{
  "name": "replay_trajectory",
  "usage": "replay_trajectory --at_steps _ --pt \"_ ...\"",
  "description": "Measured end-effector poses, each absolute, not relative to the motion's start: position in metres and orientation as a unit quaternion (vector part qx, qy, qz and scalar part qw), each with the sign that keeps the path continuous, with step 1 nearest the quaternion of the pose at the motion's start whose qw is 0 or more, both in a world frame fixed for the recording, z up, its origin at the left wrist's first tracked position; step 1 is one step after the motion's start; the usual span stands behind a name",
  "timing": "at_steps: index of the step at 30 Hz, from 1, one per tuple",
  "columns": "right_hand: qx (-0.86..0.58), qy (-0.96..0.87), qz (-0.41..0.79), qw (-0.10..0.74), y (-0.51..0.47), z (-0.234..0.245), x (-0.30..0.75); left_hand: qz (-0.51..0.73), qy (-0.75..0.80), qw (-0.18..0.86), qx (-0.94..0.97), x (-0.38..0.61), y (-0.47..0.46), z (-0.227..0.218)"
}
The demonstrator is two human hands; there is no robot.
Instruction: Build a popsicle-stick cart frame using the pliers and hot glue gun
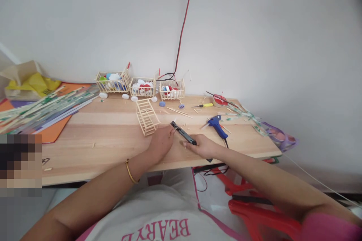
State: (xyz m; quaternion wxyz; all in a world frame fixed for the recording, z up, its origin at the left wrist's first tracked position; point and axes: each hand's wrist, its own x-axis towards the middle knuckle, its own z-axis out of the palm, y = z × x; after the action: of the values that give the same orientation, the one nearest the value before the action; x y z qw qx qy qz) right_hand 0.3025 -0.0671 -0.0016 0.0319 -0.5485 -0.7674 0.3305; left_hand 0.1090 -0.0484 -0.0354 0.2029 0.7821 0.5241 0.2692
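My right hand (201, 146) is closed round a slim black tool (183, 133) that points up and to the left over the wooden board (98, 135). The fingertips of my left hand (160, 142) are pinched together at the tool's far tip, and what they hold is too small to make out. A gold bangle (130, 172) sits on my left wrist. Just beyond my left hand lies a small cage-like frame of thin wooden sticks (147, 116), tipped on its side.
Three stick-built carts (140, 86) holding coloured bottle caps stand along the back wall. A blue glue gun (217, 125), a yellow screwdriver (206, 105), loose sticks and a red spool lie to the right. Coloured paper sheets (42, 111) cover the left. A red cable hangs down the wall.
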Motion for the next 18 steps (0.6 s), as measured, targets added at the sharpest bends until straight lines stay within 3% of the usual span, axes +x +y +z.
replay_trajectory --at_steps 4,10,18 --pt "-0.557 -0.757 0.343 -0.006 -0.054 0.004 0.309 0.263 0.527 0.183 0.787 0.109 -0.048 -0.038" --pt "-0.704 -0.688 0.171 -0.051 -0.036 0.012 0.305 0.248 0.479 0.159 0.827 0.106 -0.054 -0.04" --pt "-0.753 -0.655 0.055 -0.032 -0.04 -0.008 0.279 0.235 0.437 0.141 0.857 0.091 -0.053 -0.04"
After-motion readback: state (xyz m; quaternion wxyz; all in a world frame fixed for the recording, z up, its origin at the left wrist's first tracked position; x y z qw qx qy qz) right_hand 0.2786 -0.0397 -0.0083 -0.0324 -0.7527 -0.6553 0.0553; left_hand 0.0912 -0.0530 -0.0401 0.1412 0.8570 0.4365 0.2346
